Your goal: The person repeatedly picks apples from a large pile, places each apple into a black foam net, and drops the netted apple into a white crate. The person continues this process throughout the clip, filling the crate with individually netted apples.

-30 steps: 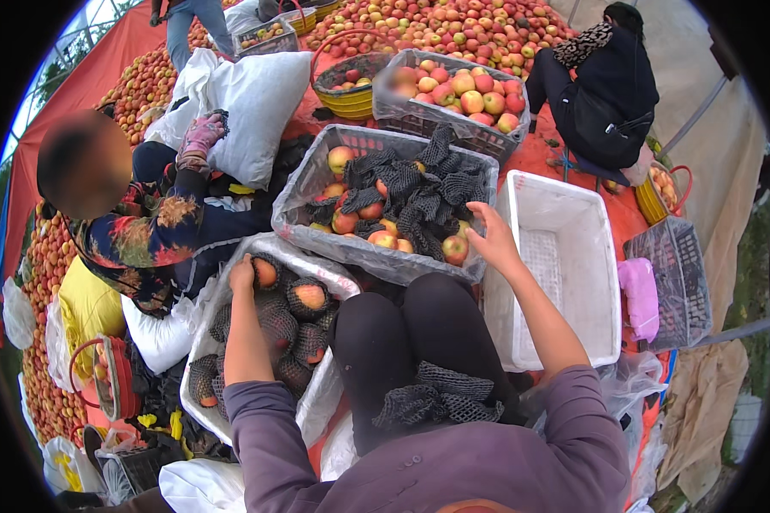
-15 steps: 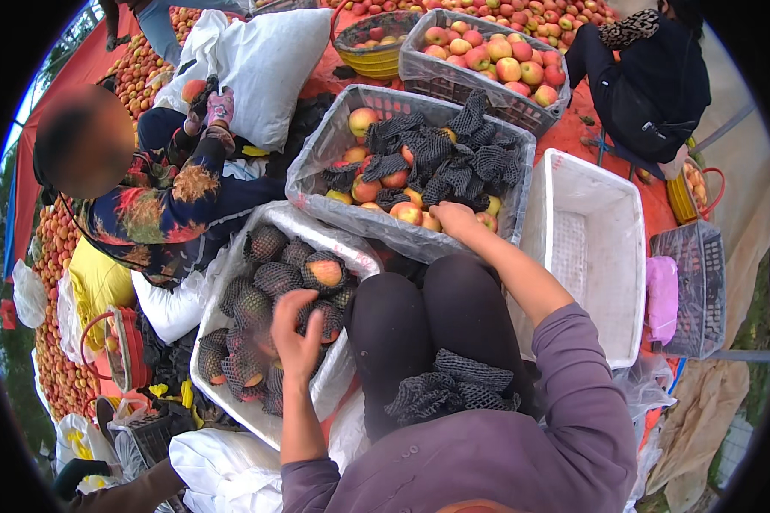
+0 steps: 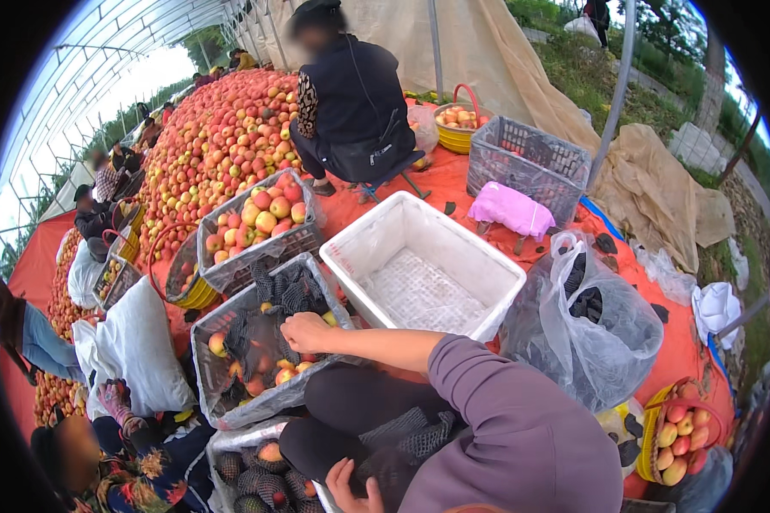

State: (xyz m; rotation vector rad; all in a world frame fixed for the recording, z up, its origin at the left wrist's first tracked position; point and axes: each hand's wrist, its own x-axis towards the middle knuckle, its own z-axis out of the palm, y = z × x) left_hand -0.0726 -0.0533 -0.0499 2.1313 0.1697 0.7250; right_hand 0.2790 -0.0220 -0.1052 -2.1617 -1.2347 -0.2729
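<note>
My right hand (image 3: 307, 332) is over the lined crate (image 3: 207, 389), its fingers curled down; whatever they hold is hidden. Around it in that crate lie red-yellow apples (image 3: 254, 386) and black foam net sleeves (image 3: 291, 291). My left hand (image 3: 351, 489) is low in the picture beside my lap, thumb and fingers apart, nothing visible in it. Close to it, more black net sleeves (image 3: 417, 434) rest on my thighs. The lined white crate (image 3: 216, 470) next to my knee holds apples in black nets (image 3: 261, 483), partly cut off by the picture's lower edge.
A white crate (image 3: 423, 274) stands beyond my right arm. To its right are a bag of dark nets (image 3: 586, 338), a pink bundle (image 3: 512, 210) and a grey crate (image 3: 529, 162). Another apple crate (image 3: 257, 224) stands ahead. Co-workers sit near the apple heap (image 3: 222, 137) and at my left.
The view has swung to the right, showing the bag of nets and the far apple heap. My left hand has moved from above the netted apples to beside my lap. My right hand stays at the apple crate.
</note>
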